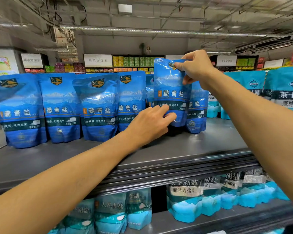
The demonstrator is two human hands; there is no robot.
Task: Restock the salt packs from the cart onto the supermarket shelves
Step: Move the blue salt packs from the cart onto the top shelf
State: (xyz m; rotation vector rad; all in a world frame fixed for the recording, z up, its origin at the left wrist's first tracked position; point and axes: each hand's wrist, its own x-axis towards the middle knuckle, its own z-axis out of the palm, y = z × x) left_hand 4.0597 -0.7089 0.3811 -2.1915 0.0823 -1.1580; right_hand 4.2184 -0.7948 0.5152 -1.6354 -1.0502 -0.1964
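- The grey top shelf (201, 146) carries a row of upright blue salt packs (61, 108).
- Your right hand (195, 70) pinches the top edge of one blue pack (172, 92), holding it upright just above the shelf.
- Your left hand (149, 124) grips its lower edge.

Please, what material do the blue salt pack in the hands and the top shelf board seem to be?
Blue salt pack: probably glossy plastic film; it crinkles and shows bright glare streaks.
Top shelf board: likely painted metal, dark grey, semi-matte, with soft reflections and a ridged front rail.
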